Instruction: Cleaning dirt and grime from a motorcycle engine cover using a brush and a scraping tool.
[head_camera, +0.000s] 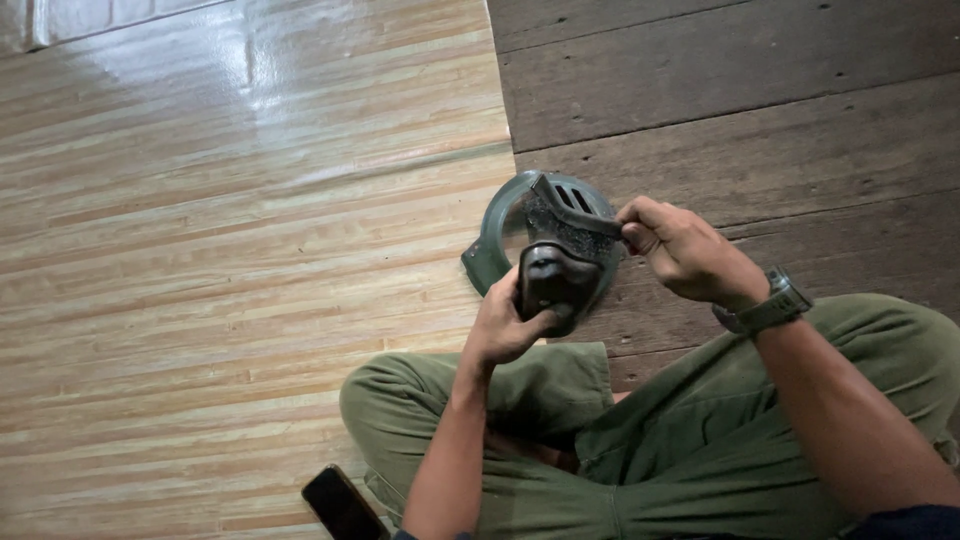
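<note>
A dark green, dusty round housing (497, 222) with a curved guard, slotted vents and a black bulging part is held up in front of me above the floor. My left hand (503, 323) grips its black lower part from below. My right hand (682, 248), with a grey watch (775, 303) on the wrist, pinches the slotted upper edge at the right. Both hands are closed on the same piece.
I sit cross-legged in olive green trousers (700, 440). A black phone (340, 503) lies on the floor by my left knee. Glossy light wood-pattern flooring (240, 240) covers the left; dark worn planks (760, 110) lie to the right.
</note>
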